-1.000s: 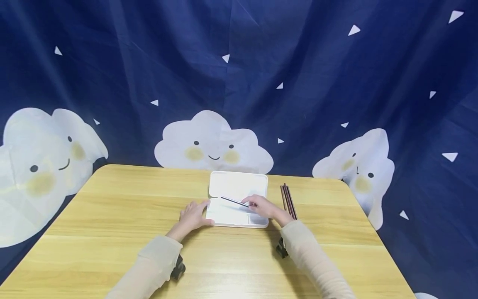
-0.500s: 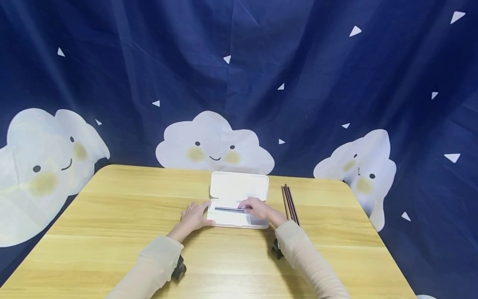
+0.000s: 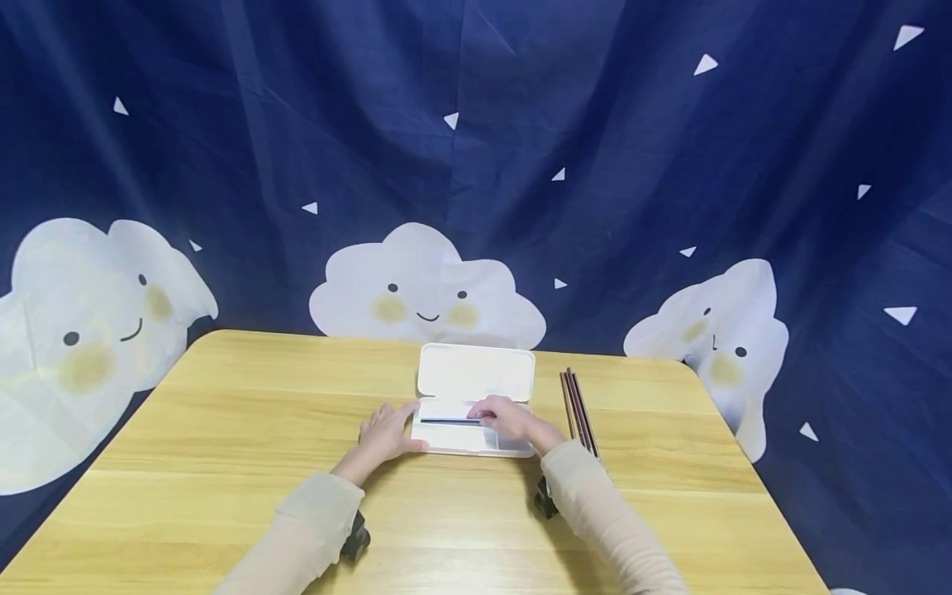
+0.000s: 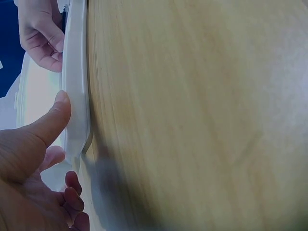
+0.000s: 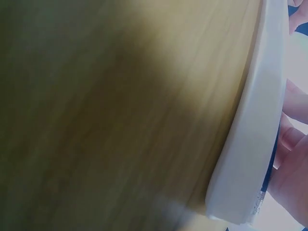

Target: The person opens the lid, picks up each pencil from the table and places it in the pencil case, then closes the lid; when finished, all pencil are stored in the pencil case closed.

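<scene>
A white pencil case (image 3: 455,442) lies unfolded on the table, its lid (image 3: 476,372) laid back behind the tray. My left hand (image 3: 383,431) grips the tray's left end, the thumb (image 4: 57,113) on the near rim and the index finger toward the far corner. Over the right half of the tray, my right hand (image 3: 507,416) pinches a dark pencil (image 3: 446,421), which lies lengthwise along the tray and points left. Its other end (image 5: 271,166) shows beyond the fingers in the right wrist view. Part of the pencil is hidden under the hand.
Several dark reddish-brown pencils (image 3: 578,409) lie side by side right of the case, partly behind my right wrist. The wooden table (image 3: 260,413) backs onto a dark blue curtain (image 3: 476,165) with clouds. Small black cameras sit under both wrists.
My right hand has lowered the pencil into the tray and shifted slightly left. The pencil has turned from slanted to level with the case's long side. My left hand has stayed put.
</scene>
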Action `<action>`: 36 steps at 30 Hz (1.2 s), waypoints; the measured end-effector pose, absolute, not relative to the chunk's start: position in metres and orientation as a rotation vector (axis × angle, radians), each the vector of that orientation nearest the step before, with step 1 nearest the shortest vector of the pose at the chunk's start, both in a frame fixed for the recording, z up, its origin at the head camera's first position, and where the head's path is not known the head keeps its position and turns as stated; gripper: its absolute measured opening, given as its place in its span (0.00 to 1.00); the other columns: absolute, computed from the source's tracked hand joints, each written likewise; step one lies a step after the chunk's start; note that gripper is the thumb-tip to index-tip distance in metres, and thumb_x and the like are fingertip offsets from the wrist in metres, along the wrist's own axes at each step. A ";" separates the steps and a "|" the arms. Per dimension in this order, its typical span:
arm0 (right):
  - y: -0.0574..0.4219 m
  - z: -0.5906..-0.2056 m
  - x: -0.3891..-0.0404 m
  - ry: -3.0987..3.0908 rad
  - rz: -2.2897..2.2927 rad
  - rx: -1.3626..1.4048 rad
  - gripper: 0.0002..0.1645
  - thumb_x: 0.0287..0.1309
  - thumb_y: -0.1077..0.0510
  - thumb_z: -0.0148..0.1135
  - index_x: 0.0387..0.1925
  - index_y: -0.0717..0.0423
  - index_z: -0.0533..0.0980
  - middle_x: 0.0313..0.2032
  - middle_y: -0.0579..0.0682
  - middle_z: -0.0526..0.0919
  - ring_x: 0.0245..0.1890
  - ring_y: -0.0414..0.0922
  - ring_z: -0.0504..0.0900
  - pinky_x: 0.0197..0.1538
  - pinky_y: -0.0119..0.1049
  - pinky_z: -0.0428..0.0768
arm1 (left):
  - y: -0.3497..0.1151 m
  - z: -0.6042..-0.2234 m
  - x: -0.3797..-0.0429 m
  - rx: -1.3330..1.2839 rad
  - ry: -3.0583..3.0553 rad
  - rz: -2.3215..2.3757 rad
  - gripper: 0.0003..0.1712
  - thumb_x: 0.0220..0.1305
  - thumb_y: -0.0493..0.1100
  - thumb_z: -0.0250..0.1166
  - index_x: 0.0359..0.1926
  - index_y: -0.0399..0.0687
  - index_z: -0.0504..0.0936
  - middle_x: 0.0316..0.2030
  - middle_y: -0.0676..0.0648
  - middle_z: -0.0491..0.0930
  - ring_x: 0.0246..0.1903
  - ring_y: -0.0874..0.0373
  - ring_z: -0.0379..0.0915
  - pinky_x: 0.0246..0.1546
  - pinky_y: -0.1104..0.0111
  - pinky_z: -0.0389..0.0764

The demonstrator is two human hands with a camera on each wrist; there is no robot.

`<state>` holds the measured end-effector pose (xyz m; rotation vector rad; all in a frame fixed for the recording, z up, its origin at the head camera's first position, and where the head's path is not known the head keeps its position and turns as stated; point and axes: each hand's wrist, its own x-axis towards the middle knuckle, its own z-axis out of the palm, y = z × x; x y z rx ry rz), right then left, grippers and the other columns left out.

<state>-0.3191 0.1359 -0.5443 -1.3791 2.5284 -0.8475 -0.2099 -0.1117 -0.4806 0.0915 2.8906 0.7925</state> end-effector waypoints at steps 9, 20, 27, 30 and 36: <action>0.121 -0.500 -0.286 2.540 -0.864 -1.223 0.12 0.56 0.71 0.51 0.38 0.62 0.79 0.37 0.54 0.81 0.41 0.46 0.77 0.46 0.36 0.73 | -0.111 -0.481 -0.209 0.107 2.910 0.817 0.44 0.42 0.53 0.72 0.62 0.49 0.67 0.49 0.32 0.68 0.49 0.40 0.62 0.42 0.51 0.63; 0.119 -0.481 -0.271 2.540 -0.876 -1.077 0.12 0.56 0.71 0.51 0.39 0.64 0.79 0.40 0.57 0.81 0.43 0.51 0.77 0.49 0.35 0.72 | -0.111 -0.481 -0.208 0.099 2.910 0.803 0.45 0.41 0.54 0.72 0.62 0.50 0.67 0.45 0.35 0.69 0.43 0.45 0.63 0.38 0.56 0.63; 0.124 -0.481 -0.273 2.523 -0.924 -1.062 0.13 0.57 0.71 0.50 0.40 0.65 0.78 0.40 0.57 0.81 0.41 0.48 0.77 0.47 0.33 0.73 | -0.112 -0.481 -0.210 0.103 2.923 0.786 0.45 0.41 0.55 0.72 0.62 0.50 0.67 0.43 0.36 0.69 0.40 0.47 0.63 0.37 0.57 0.62; 0.127 -0.481 -0.272 2.521 -0.944 -1.022 0.12 0.58 0.69 0.50 0.41 0.64 0.78 0.40 0.56 0.81 0.42 0.47 0.76 0.47 0.33 0.72 | -0.112 -0.481 -0.210 0.108 2.930 0.777 0.45 0.41 0.55 0.72 0.62 0.49 0.67 0.43 0.37 0.69 0.40 0.48 0.63 0.36 0.58 0.62; 0.136 -0.482 -0.268 2.522 -0.996 -0.993 0.11 0.58 0.67 0.52 0.41 0.66 0.77 0.40 0.57 0.80 0.42 0.49 0.76 0.47 0.34 0.73 | -0.111 -0.482 -0.206 0.104 2.934 0.774 0.44 0.41 0.55 0.72 0.61 0.50 0.68 0.42 0.37 0.69 0.39 0.48 0.63 0.35 0.59 0.62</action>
